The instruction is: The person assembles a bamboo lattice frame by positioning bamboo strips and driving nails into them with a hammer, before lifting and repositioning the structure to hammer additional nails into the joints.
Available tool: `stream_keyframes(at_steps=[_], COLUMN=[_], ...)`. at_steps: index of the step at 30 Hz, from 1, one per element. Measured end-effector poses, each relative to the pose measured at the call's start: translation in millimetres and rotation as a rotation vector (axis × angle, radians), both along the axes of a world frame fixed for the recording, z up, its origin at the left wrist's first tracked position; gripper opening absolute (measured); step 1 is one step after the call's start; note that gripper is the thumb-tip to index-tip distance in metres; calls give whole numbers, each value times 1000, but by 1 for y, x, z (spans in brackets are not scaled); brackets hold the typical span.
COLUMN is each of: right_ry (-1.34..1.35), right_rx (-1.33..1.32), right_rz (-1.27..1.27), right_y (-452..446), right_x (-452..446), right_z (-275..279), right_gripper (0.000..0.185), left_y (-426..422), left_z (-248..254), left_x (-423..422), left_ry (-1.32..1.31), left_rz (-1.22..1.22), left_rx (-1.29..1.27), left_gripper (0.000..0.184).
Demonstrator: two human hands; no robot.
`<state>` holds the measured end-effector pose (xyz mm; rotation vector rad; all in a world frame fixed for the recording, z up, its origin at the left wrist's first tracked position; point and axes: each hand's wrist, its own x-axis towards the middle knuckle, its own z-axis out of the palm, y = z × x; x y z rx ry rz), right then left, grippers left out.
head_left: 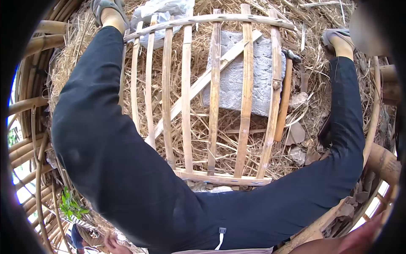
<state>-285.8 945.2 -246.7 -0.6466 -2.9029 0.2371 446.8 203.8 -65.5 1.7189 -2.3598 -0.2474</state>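
A slatted bamboo frame (187,97) lies between my outstretched legs, with a curved bar across its far end and a straight bar at its near end. Under the slats is a rough grey slab (230,80). A loose pale bamboo strip (198,86) crosses diagonally beneath them. Along the frame's right side lies a hammer (284,101) with a wooden handle. At the bottom left edge a blurred hand (115,244) is partly visible; whether it is my left hand I cannot tell. My right forearm shows at the lower right, but its hand is out of view.
Dry straw (198,144) covers the ground. A clear plastic bag (163,10) lies beyond the frame, and broken stones (297,155) lie to the right. Bamboo poles (29,106) curve around both sides. Part of another person (78,238) shows at lower left, near green leaves (69,205).
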Motion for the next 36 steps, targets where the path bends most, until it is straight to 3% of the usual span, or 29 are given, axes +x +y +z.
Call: stream_keyframes(at_steps=[16,36], right_ry=[27,38], right_rx=[-61,-131], right_rz=[9,-1], right_y=[-2,13], right_x=[3,3], right_z=[-6,-16], right_gripper=[28,23], left_y=[-6,-15], left_z=[-16,-1], left_x=[34,79], left_ry=[-148,-255], left_rz=[93,146], left_rx=[53,74], left_gripper=[47,52])
